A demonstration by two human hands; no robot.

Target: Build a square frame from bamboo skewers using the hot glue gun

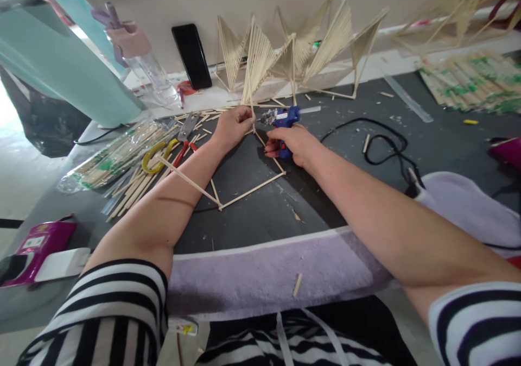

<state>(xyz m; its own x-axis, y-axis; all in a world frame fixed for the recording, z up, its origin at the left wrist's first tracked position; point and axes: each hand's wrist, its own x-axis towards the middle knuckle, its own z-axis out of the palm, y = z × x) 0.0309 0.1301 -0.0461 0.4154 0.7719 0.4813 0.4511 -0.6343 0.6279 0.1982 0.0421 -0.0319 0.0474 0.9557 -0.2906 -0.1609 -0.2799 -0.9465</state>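
Observation:
My right hand (291,143) is closed round a blue hot glue gun (287,117), with a clear glue stick (311,110) coming out of its back end. The gun's nozzle points left, close to the fingertips of my left hand (233,127). Those fingers pinch a thin upright wooden stick (251,92) at a corner of a stick frame (252,191). The frame lies on the dark table, and another stick (189,180) slants up from its near left corner, across my left forearm. Whether the nozzle touches the stick I cannot tell.
Finished stick structures (260,56) stand along the wall beside a black phone (191,56) and a bottle (140,56). Yellow-handled scissors (152,158), red-handled pliers (181,151) and loose sticks (134,192) lie left. A black cord (382,124) curls right, near bagged sticks (472,81).

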